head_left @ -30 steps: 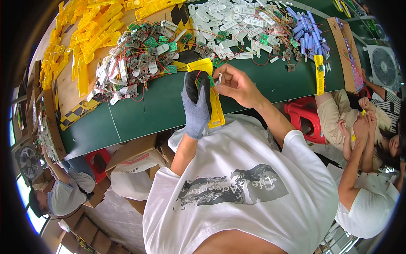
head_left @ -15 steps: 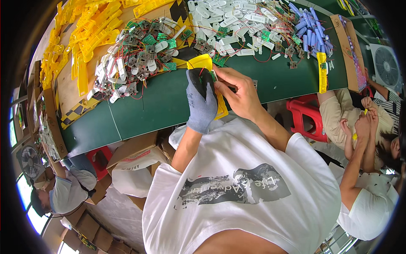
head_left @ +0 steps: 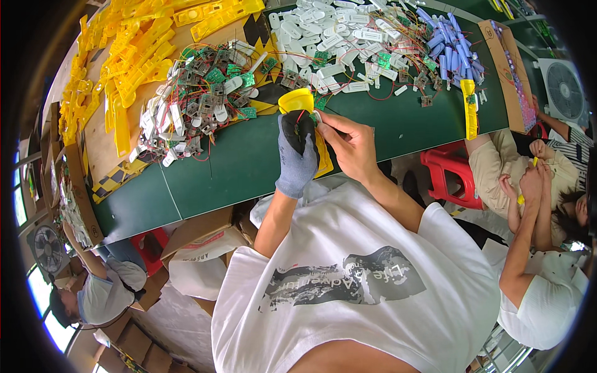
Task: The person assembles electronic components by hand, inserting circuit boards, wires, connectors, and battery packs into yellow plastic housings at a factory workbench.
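Fingers: the left hand [head_left: 297, 158], in a grey glove with dark fingertips, is wrapped around a yellow plastic casing [head_left: 303, 105]; the bare right hand [head_left: 351, 146] has its fingertips pinched narrow on a small part at the casing's side, with thin red wire showing there. What the pinch holds is too small to tell. Casing sits above the near edge of the table, between both hands.

Green table [head_left: 249, 161]: long, covered across the far half with parts.

Yellow casings, heap [head_left: 118, 74]: large pile at the far left, on a board.

Circuit boards with red wires, heap [head_left: 205, 87]: tangled pile just left of the held casing, mixed with white plastic pieces.

White plastic pieces, spread [head_left: 336, 31]: far centre of the table.

Blue cylinders, cluster [head_left: 454, 53]: far right of the table.

Single yellow casing [head_left: 471, 112]: lying alone near the right end.

Red stool [head_left: 448, 177]: below the table edge, right.

Floor fan [head_left: 564, 90]: far right.
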The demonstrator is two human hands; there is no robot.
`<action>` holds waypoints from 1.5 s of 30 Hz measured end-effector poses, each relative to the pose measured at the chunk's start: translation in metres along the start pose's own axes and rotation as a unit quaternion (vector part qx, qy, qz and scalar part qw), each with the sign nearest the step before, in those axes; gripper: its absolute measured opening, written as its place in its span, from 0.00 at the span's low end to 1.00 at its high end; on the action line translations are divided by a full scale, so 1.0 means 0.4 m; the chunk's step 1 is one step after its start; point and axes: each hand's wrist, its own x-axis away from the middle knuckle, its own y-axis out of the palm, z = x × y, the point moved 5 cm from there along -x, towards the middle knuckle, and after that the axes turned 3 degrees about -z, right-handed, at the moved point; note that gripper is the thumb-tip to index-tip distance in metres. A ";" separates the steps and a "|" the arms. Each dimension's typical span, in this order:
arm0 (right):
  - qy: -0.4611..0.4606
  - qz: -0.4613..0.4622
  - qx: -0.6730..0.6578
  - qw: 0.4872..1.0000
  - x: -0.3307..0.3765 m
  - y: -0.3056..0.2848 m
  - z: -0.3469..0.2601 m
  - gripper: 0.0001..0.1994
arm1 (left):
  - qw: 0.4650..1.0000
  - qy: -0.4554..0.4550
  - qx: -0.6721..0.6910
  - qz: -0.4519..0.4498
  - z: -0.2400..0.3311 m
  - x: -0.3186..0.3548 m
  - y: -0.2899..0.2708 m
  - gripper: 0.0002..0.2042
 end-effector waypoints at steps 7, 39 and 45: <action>-0.102 0.027 0.153 0.983 0.013 -0.009 -0.034 0.14 | 0.998 0.040 -0.037 -0.043 0.003 -0.008 0.015 0.11; 0.005 0.442 0.422 0.792 0.099 -0.987 0.054 0.26 | 0.973 0.042 -0.110 -0.198 -0.009 0.100 -0.019 0.20; -0.058 0.493 0.477 0.725 0.108 -0.951 -0.026 0.18 | 0.978 0.025 -0.114 -0.175 -0.027 0.112 -0.031 0.20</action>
